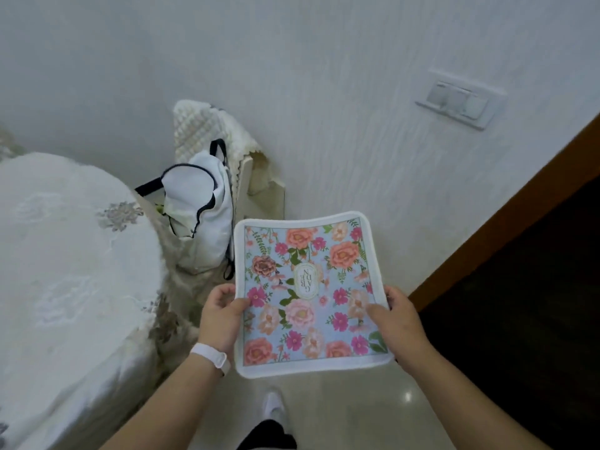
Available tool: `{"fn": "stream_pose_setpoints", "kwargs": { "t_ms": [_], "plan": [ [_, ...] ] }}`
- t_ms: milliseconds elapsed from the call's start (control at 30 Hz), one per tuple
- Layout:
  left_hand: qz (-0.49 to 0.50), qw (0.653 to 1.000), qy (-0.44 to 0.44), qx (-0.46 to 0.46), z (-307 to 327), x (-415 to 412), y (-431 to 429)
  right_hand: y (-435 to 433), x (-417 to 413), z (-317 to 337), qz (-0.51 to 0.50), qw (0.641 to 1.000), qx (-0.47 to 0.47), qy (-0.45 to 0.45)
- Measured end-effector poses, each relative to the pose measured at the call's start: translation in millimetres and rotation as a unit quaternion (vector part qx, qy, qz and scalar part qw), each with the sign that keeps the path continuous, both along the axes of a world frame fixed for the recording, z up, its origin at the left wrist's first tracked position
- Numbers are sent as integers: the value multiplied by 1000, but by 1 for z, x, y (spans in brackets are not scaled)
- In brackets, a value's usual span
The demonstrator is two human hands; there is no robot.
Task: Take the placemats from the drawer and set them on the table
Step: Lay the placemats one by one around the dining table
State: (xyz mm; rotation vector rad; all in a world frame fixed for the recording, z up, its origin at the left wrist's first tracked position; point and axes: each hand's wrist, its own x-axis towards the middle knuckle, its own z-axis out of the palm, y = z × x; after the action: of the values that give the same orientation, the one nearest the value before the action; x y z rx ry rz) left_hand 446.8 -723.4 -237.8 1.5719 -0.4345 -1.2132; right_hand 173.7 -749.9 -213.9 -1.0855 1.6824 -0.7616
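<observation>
A square placemat (305,290) with a pink and orange flower print on pale blue and a white border is held flat in the air in front of me. My left hand (220,315) grips its left edge, thumb on top. My right hand (397,323) grips its right edge the same way. The round table (65,254), covered in a white embroidered cloth, lies to the left of the mat and lower. No drawer shows in this view.
A chair (256,177) with a bumpy cream cover stands against the white wall, a white bag (201,216) with dark straps on it. A switch plate (461,102) is on the wall. A dark wooden door frame (506,216) runs at right. My foot (274,407) stands on pale tiles.
</observation>
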Motion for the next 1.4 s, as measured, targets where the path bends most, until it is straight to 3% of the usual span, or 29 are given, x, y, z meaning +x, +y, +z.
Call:
{"fn": "stream_pose_setpoints", "kwargs": {
  "t_ms": [167, 300, 667, 1167, 1400],
  "plan": [
    [-13, 1000, 8, -20, 14, 44, -78, -81, 44, 18, 20, 1000, -19, 6],
    [31, 999, -1, -35, 24, 83, -118, -135, 82, 27, 34, 999, -38, 6],
    [195, 981, 4, -6, 13, 167, -150, -272, 199, 14, 230, 973, -25, 9],
    [411, 907, -74, 59, 13, 233, -256, -482, 378, -11, 513, 858, -7, 11],
    [541, 841, 1, 27, 19, 250, -245, -488, 458, -23, 608, 793, -12, 24]
  ]
}}
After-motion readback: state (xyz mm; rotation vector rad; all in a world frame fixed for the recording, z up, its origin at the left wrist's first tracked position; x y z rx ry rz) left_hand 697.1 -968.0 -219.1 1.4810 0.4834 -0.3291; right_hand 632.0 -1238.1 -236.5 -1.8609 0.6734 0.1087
